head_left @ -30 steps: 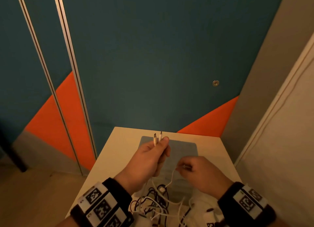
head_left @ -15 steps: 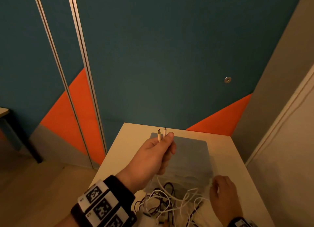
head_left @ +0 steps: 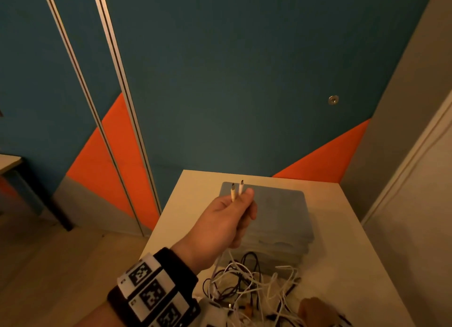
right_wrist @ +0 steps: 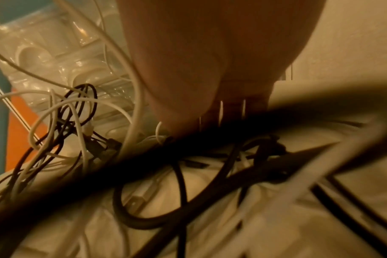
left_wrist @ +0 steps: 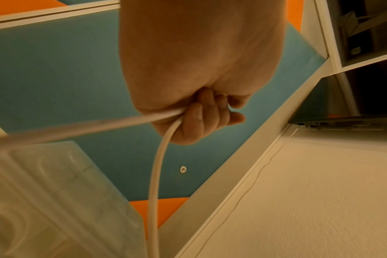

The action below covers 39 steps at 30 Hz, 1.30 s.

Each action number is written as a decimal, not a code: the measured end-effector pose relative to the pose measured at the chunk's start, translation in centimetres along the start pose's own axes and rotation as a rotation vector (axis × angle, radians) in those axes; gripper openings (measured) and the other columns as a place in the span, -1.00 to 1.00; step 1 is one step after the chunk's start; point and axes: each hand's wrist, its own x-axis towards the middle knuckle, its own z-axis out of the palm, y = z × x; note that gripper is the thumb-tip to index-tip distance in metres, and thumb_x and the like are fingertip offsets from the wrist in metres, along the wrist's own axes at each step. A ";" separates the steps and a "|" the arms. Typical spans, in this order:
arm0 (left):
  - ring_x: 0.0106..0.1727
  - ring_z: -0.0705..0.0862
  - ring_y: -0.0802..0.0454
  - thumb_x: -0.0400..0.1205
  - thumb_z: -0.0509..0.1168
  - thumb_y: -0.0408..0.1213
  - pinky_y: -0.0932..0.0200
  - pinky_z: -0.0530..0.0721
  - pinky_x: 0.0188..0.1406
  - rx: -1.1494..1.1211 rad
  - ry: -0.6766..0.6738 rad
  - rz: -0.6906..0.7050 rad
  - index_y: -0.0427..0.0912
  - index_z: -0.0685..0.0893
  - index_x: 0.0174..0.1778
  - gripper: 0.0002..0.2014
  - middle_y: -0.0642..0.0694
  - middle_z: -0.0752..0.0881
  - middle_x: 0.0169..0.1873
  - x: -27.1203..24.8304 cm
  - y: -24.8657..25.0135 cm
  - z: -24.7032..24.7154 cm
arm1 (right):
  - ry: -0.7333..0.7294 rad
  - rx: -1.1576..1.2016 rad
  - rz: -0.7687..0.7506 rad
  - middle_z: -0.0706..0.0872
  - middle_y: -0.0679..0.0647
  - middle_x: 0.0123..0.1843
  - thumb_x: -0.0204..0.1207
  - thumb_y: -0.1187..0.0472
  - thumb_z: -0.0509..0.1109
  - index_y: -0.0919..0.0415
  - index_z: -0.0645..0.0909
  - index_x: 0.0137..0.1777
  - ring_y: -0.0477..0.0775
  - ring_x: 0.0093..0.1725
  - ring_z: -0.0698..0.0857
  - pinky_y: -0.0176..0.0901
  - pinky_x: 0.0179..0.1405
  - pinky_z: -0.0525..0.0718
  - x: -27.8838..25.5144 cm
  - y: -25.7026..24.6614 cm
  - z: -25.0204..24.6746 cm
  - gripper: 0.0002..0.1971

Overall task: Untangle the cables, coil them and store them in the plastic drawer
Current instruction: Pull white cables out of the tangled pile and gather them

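My left hand [head_left: 244,200] is raised above the translucent plastic drawer unit [head_left: 276,219] and grips a white cable [head_left: 236,191] whose two plug ends stick up from the fist. In the left wrist view the fingers [left_wrist: 197,118] curl round both strands of this white cable [left_wrist: 157,165], which drop toward the drawer unit [left_wrist: 44,192]. A tangle of white and black cables [head_left: 249,285] lies in front of the drawer. My right hand [head_left: 311,310] is low at the tangle's right edge. In the right wrist view a blurred black cable [right_wrist: 188,157] hides its fingers.
The small white table [head_left: 342,229] stands against a teal and orange wall, with a pale wall close on the right. Open floor and another table [head_left: 9,160] lie to the left. A laptop [left_wrist: 342,120] sits on a shelf in the left wrist view.
My right hand has left the cable near the left hand and dropped down and right to the tangle. The left hand still holds the two ends raised.
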 end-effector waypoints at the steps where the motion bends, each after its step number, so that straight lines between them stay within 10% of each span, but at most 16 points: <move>1: -0.58 0.13 0.12 0.75 0.11 0.04 0.24 0.10 -0.59 0.002 0.000 0.001 -0.12 0.53 -0.37 -0.57 0.06 0.25 -0.57 0.0 -0.1 0.0 | 0.088 -0.006 -0.038 0.53 0.17 0.45 0.71 0.07 0.07 0.15 0.50 0.43 0.12 0.46 0.51 -0.15 0.39 0.40 -1.4 0.0 -0.7 -0.62; 5: -0.61 0.12 0.13 0.74 0.11 0.06 0.29 0.06 -0.59 -0.012 0.029 -0.006 -0.09 0.51 -0.42 -0.55 0.05 0.20 -0.57 0.5 -0.5 0.0 | 0.169 0.108 -0.012 0.67 -0.01 0.03 0.60 -0.08 0.18 -0.04 0.39 -0.05 0.10 0.07 0.65 -0.10 0.05 0.55 -5.5 -0.2 -4.4 -0.85; 15: -0.57 0.12 0.10 0.78 0.09 0.05 0.22 0.06 -0.57 0.009 -0.035 -0.067 -0.10 0.50 -0.37 -0.56 0.05 0.22 -0.56 1.2 -2.0 2.3 | 0.444 0.818 -0.157 0.61 0.20 -0.39 0.68 0.08 0.22 -0.01 0.62 -0.06 0.05 -0.45 0.56 0.08 -0.41 0.61 -7.8 1.4 -9.8 -0.84; 19: -0.62 0.16 0.15 0.79 0.11 -0.01 0.26 0.13 -0.63 0.031 -0.037 -0.083 -0.12 0.52 -0.34 -0.58 0.08 0.27 -0.60 1.6 -2.9 3.3 | 0.606 0.985 -0.266 0.46 -0.04 -0.57 0.70 0.19 0.18 0.05 0.60 -0.11 -0.02 -0.54 0.46 0.07 -0.46 0.54 -10.2 0.5 -12.8 -0.80; 29: -0.61 0.25 0.16 0.74 0.10 0.18 0.22 0.21 -0.58 0.019 -0.058 -0.191 -0.17 0.77 0.12 -0.49 0.08 0.31 -0.56 2.8 -4.3 6.0 | 0.413 0.981 -0.704 0.55 -0.03 -0.48 0.69 0.21 0.21 -0.04 0.65 0.09 -0.08 -0.51 0.54 -0.21 -0.45 0.56 -15.7 -5.0 -15.8 -0.80; 34: -0.65 0.27 0.17 0.71 0.29 -0.02 0.25 0.25 -0.60 0.170 -0.081 -0.114 -0.09 0.74 -0.13 -0.74 0.04 0.32 -0.56 2.8 -4.1 6.1 | 0.291 1.046 -0.658 0.68 0.04 -0.37 0.67 0.21 0.24 0.03 0.70 0.17 0.04 -0.34 0.68 -0.10 -0.29 0.71 -15.9 -4.9 -15.4 -0.77; 39: -0.58 0.22 0.10 0.71 0.29 -0.10 0.15 0.16 -0.55 0.217 -0.116 -0.100 -0.04 0.68 -0.33 -0.71 0.01 0.30 -0.56 2.3 -5.4 5.9 | 0.170 1.595 -0.449 0.79 0.12 -0.14 0.63 -0.13 0.11 0.08 0.60 0.24 0.12 -0.16 0.77 0.02 -0.11 0.70 -15.0 -5.1 -18.0 -0.59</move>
